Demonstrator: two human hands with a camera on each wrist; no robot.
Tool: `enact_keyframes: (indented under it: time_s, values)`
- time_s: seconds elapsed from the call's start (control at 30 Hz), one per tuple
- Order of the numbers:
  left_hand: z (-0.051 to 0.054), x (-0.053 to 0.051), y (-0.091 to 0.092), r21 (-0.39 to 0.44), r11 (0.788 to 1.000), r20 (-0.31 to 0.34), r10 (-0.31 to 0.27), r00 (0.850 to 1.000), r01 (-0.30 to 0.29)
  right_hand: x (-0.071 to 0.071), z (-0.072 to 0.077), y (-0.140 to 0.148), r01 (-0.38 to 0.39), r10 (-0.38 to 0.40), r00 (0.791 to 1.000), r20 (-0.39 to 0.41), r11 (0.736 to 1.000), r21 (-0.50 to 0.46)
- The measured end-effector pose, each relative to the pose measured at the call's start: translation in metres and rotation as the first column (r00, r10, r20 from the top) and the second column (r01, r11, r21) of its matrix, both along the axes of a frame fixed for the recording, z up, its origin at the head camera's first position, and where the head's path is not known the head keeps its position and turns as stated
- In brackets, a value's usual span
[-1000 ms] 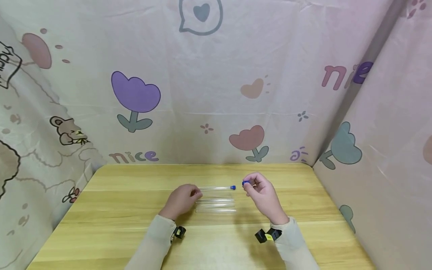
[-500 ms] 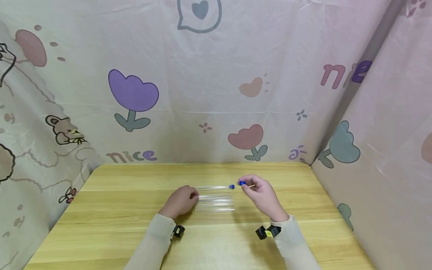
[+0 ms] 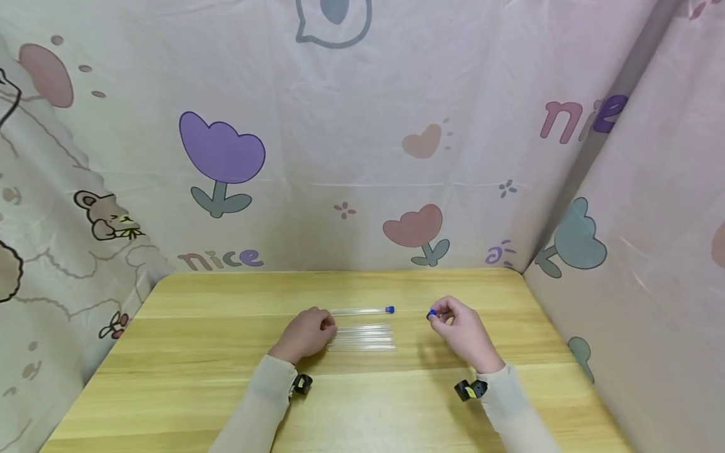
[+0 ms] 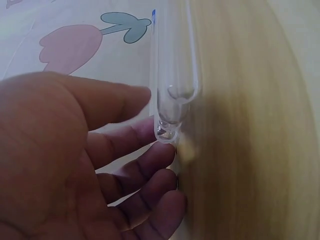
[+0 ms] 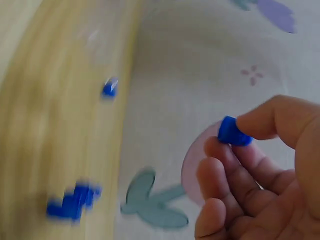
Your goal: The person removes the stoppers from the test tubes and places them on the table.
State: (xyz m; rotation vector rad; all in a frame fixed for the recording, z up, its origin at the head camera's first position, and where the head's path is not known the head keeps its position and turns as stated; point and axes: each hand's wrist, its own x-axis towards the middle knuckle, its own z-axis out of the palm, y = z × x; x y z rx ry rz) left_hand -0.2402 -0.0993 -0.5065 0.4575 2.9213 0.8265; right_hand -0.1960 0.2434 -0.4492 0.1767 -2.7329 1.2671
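Observation:
Several clear test tubes (image 3: 365,338) lie side by side on the table, their rounded ends (image 4: 166,131) towards my left hand (image 3: 306,332). The fingers of that hand are loosely bent beside these ends, with fingertips at or touching them; the thumb (image 4: 135,99) stands slightly apart. Behind the row lies another tube (image 3: 359,311) with a blue cap (image 3: 389,309) on its right end. My right hand (image 3: 461,328), held above the table further right, pinches a loose blue cap (image 5: 231,132) between thumb and fingers.
A cluster of blue caps (image 5: 75,201) lies on the wooden table (image 3: 198,377), blurred in the right wrist view. My right hand largely hides that spot in the head view. A patterned cloth (image 3: 317,151) hangs behind the table and along both sides.
My right hand, after a small shift left towards the capped tube, has moved back to the right with the blue cap. My left hand has stayed almost in place by the tube ends.

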Motion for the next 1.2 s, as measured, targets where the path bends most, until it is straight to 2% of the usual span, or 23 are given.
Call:
enact_keyframes:
  time_s: [0.13, 0.27, 0.37, 0.5, 0.7, 0.9, 1.2]
  values:
    - [0.001, 0.000, -0.001, 0.001, 1.000, 0.008, 0.002, 1.000, -0.002, 0.006, -0.006, 0.014, -0.007, 0.005, 1.000, 0.017, 0.992, 0.126]
    - [0.002, 0.001, -0.004, 0.034, 0.999, 0.044, 0.020, 0.999, -0.021, 0.013, -0.010, 0.024, -0.022, 0.012, 0.998, 0.058, 0.981, 0.192]
    - [0.002, 0.000, -0.006, 0.058, 0.998, 0.064, 0.030, 0.998, -0.034, 0.016, -0.015, 0.027, -0.007, -0.013, 0.997, 0.073, 0.966, 0.259]
    - [0.003, -0.002, -0.005, 0.049, 0.998, 0.048, 0.025, 0.999, -0.028, 0.017, -0.023, 0.029, 0.004, -0.040, 0.994, 0.100, 0.941, 0.338]
    - [0.003, -0.001, -0.004, 0.025, 1.000, 0.024, 0.008, 1.000, -0.008, 0.015, -0.034, 0.029, -0.009, -0.044, 0.989, 0.141, 0.933, 0.359]
    - [0.004, -0.001, -0.004, 0.045, 0.999, 0.042, 0.015, 0.999, -0.017, 0.012, -0.042, 0.029, -0.006, -0.047, 0.989, 0.140, 0.934, 0.357]
    - [0.006, 0.002, -0.005, 0.061, 0.998, 0.060, 0.014, 0.998, -0.018, 0.010, -0.042, 0.029, 0.014, -0.075, 0.983, 0.169, 0.941, 0.339]
